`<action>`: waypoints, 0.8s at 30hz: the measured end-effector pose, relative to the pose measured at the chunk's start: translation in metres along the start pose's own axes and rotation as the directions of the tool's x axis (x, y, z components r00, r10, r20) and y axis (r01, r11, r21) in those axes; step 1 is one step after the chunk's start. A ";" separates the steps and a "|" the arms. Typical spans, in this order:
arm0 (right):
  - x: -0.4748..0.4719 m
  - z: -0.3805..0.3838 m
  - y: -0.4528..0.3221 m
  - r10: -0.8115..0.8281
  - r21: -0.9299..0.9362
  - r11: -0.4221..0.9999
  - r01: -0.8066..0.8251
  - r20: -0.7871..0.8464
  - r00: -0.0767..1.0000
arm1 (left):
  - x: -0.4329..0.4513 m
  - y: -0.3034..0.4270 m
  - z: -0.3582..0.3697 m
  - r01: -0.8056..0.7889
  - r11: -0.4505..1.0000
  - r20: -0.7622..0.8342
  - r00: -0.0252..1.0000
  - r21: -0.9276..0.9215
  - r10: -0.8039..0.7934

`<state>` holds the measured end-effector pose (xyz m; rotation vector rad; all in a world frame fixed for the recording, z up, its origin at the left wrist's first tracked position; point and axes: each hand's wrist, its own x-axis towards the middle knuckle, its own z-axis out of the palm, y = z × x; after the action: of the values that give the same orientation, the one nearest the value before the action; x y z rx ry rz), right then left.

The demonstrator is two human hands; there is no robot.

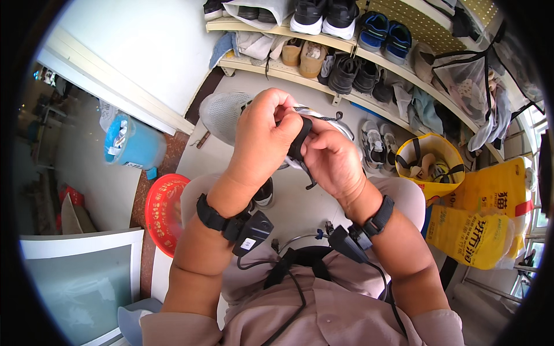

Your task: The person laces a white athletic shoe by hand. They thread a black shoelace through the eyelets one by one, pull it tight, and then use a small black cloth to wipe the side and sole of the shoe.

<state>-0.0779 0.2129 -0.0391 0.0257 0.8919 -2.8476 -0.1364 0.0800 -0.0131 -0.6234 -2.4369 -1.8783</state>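
Observation:
A light grey mesh sneaker (223, 116) with dark laces is in front of me above the floor, toe towards the left. My left hand (266, 136) is bent over its opening, thumb and fingers pinching a black fabric piece (299, 140), perhaps the tongue. On the other side my right hand (335, 162) has its fingers curled against the same black piece and the shoe's side. Loose lace ends hang near the right hand. Both hands hide much of the shoe's middle. Below my left wrist, a dark shoe (265, 193) is partly visible on the floor.
A shoe rack (281, 28) with several pairs curves along the far side. Grey sneakers (373, 140) stand before it, near a yellow bag (430, 145) and yellow packaging (471, 233). At left are a red plastic basket (158, 212), a blue bin (149, 147) and a framed door panel (82, 277).

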 end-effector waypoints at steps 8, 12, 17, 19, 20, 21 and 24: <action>0.014 -0.024 -0.010 -0.183 0.122 0.959 0.256 -0.424 0.887 | 0.000 0.000 0.015 0.032 0.957 0.101 0.995 -0.289 -0.003; 0.010 -0.010 -0.029 -0.248 0.331 0.905 0.268 -0.104 0.963 | 0.001 0.009 0.011 0.001 0.972 0.232 0.971 -0.233 0.055; 0.002 -0.011 -0.039 -0.120 0.211 0.959 0.190 -0.307 0.944 | -0.004 0.020 0.006 -0.091 0.983 0.449 0.880 -0.163 0.156; 0.001 -0.013 -0.036 -0.143 0.163 0.966 0.200 -0.307 0.941 | -0.007 0.023 0.008 -0.170 0.980 0.458 0.866 -0.103 0.198; 0.001 -0.012 -0.035 -0.160 0.114 0.972 0.205 -0.319 0.934 | -0.008 0.027 0.008 -0.182 0.981 0.424 0.886 -0.059 0.190; 0.001 -0.008 -0.034 -0.181 0.062 0.975 0.213 -0.328 0.927 | -0.009 0.028 0.008 -0.185 0.983 0.421 0.892 0.005 0.165; -0.001 -0.003 -0.030 -0.276 -0.142 0.959 0.245 -0.278 0.920 | -0.012 0.027 0.006 -0.139 0.975 0.437 0.898 0.172 0.051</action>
<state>-0.0816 0.2385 -0.0245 0.3563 1.1840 -3.0911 -0.1156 0.0880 0.0076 -1.2351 -2.7359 -1.5622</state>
